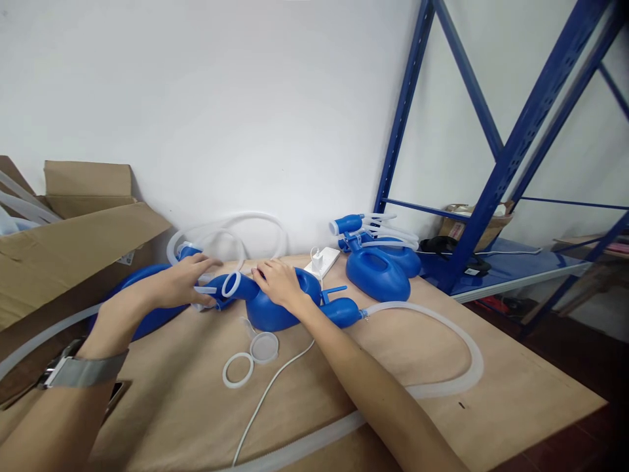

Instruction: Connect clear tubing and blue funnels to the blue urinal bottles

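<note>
My right hand (279, 282) grips the top of a blue plastic urinal bottle (270, 314) lying on the table, its fingers over the handle and neck. The bottle's mouth, with a white ring (231, 284) at its rim, points left toward my other hand. My left hand (184, 282) has its thumb and fingers closed around a translucent white plastic piece (205, 290), partly hidden. Blue parts lie just behind those fingers. In front of the bottle are a loose white ring (238, 370) and a translucent round cap (264, 347). A blue connector (343, 313) with a clear hose (472, 367) lies beside my right forearm.
Cardboard boxes (73, 246) stand at the left, with another blue bottle (157, 321) beside them. More blue bottles (378, 272) with coiled tubes sit at the back right. A white power strip (329, 261), its cable (268, 393) and a blue metal rack (472, 223) are also there.
</note>
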`<action>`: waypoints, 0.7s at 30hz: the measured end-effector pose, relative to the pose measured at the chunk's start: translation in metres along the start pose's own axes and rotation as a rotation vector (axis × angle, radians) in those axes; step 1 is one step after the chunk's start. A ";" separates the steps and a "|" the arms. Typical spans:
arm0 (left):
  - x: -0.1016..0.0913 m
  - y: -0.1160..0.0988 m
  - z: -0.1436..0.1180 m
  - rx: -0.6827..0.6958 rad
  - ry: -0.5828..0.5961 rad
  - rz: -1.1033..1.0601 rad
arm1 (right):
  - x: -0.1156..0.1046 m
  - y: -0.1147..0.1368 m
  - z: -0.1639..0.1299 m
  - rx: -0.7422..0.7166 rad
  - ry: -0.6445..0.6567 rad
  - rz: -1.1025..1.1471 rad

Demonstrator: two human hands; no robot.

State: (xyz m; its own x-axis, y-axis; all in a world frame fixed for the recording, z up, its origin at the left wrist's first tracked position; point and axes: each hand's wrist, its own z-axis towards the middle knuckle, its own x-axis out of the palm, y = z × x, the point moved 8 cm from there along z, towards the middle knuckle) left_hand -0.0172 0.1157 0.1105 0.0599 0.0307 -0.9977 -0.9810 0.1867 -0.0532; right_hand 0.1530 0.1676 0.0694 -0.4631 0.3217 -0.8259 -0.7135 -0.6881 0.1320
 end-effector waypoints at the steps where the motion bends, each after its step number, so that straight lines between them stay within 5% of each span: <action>1: -0.001 -0.013 0.000 0.060 0.021 -0.043 | 0.000 0.000 0.000 -0.002 -0.003 -0.001; 7: 0.002 -0.055 0.003 0.164 0.082 -0.172 | 0.000 -0.001 -0.001 -0.019 -0.024 -0.002; 21: 0.013 -0.045 0.013 0.236 0.136 -0.448 | -0.003 0.003 -0.003 -0.096 -0.052 0.027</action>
State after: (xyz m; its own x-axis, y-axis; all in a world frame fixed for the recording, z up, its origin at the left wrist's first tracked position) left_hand 0.0304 0.1209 0.1000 0.4243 -0.2281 -0.8763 -0.7952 0.3691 -0.4811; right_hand 0.1540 0.1628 0.0704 -0.5102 0.3341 -0.7925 -0.6477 -0.7556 0.0984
